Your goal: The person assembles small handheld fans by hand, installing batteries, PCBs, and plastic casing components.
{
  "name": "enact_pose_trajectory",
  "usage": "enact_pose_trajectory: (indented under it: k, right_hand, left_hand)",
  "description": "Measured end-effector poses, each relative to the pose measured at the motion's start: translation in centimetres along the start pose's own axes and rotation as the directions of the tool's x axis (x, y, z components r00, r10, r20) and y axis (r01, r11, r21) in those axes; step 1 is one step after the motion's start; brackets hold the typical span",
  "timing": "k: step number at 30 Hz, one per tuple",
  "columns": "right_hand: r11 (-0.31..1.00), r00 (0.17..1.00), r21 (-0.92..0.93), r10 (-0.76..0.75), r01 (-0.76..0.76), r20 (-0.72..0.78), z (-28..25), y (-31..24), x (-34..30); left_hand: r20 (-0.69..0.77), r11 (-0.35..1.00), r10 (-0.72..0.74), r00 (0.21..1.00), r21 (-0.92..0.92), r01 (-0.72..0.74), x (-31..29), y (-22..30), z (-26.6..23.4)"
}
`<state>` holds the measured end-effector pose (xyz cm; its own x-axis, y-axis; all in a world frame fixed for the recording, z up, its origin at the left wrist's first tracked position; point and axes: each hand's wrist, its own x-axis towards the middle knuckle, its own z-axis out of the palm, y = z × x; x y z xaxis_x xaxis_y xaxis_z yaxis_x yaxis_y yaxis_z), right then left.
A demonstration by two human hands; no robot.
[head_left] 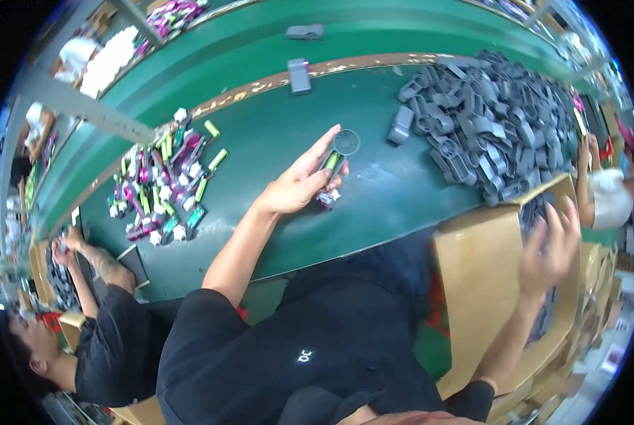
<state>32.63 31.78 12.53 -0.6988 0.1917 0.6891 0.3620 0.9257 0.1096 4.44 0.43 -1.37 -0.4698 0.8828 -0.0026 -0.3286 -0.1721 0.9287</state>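
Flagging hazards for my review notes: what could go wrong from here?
The yellow-green cylinder, exposed at the grey housing in the left hand, might slip out if tilted. The heaped grey housings reach close to the cardboard box, so a few could slide if bumped. The right hand, blurred over that box, might catch its edge.

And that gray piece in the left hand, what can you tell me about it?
The gray casing looks like plastic: a round, rimmed end with what seems a fine grille, joined to a narrower body. A yellow-green cylinder shows along that body. The left hand grips it over the green tabletop, round end pointing away from the wearer. Whether the white-and-magenta part below is attached is unclear.
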Motion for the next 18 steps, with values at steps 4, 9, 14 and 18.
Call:
enact_pose_trajectory:
  k: [4, 9, 14, 18]
  right_hand:
    - [0.862, 0.948, 0.42, -0.319, 0.283, 0.017, 9.4, -10.9, 8.6]
    - [0.581, 0.889, 0.756, -0.458, 0.301, -0.002, 17.0, -21.4, 13.8]
    - [0.281, 0.683, 0.96, -0.701, -0.003, 0.208, 23.1, -31.1, 16.5]
    - [0.108, 0.514, 0.992, -0.856, 0.068, 0.058, 25.9, -37.1, 14.9]
  left_hand:
    - [-0.059, 0.995, 0.09, 0.994, 0.052, -0.087, -0.5, 0.4, -1.7]
    - [-0.05, 0.997, 0.07, 0.996, 0.046, -0.068, -2.5, 1.3, -2.7]
    - [0.004, 0.977, 0.036, 0.999, -0.211, -0.034, -5.7, -0.4, -4.9]
    - [0.053, 0.943, 0.119, 0.991, -0.32, -0.096, -6.5, -1.0, -5.1]
